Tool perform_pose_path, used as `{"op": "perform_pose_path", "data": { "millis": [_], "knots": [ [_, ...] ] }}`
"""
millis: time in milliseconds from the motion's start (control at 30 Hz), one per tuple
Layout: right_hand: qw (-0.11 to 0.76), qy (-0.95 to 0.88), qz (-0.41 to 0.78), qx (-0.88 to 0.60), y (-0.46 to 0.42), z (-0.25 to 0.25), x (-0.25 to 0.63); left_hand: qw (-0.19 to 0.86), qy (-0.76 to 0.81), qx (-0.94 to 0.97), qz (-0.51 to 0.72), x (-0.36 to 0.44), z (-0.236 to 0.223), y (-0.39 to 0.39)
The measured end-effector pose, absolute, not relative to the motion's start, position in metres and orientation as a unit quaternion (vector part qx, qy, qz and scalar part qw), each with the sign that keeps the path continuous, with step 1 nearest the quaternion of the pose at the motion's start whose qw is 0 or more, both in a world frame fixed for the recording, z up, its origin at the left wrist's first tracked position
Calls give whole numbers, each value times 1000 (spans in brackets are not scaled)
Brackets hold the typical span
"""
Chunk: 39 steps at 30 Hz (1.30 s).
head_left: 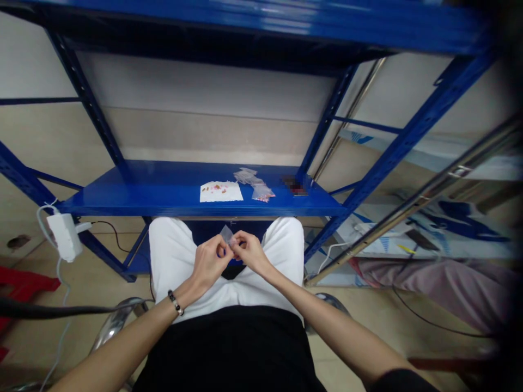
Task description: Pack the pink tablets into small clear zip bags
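Note:
Over my lap, my left hand and my right hand meet, both pinching a small clear plastic bag. The bag sticks up between the fingertips, and what it holds is too small to make out. Just ahead, on the blue shelf, a white sheet of paper carries several small pink and brown pieces. To its right lie clear plastic bags in a loose pile. The nearest bag has small pinkish pieces along its bottom edge.
A dark blurred object lies at the shelf's right end. Blue uprights frame both sides. A white power strip with cables hangs at the left post. On the right, a metal rail runs beside another bed-like surface with papers and cloth.

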State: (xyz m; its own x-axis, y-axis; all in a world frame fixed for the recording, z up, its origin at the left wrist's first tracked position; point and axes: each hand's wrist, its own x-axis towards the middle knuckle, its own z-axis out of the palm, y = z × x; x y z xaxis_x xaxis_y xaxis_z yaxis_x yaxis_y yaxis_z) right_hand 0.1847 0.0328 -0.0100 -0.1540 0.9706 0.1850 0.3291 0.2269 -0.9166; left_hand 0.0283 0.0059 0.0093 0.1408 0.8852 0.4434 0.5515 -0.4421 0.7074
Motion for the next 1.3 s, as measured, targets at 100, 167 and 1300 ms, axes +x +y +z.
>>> {"op": "perform_pose_path", "data": {
  "millis": [100, 167, 1300],
  "knots": [
    [440, -633, 412, -486, 33, -10, 191, 219, 471, 730, 444, 28, 11, 2],
    [448, -597, 447, -493, 32, -6, 194, 254, 461, 718, 455, 27, 14, 3],
    [479, -544, 550, -415, 37, 26, 216, 703, 360, 444, 423, 18, -9, 22]
  ]
}}
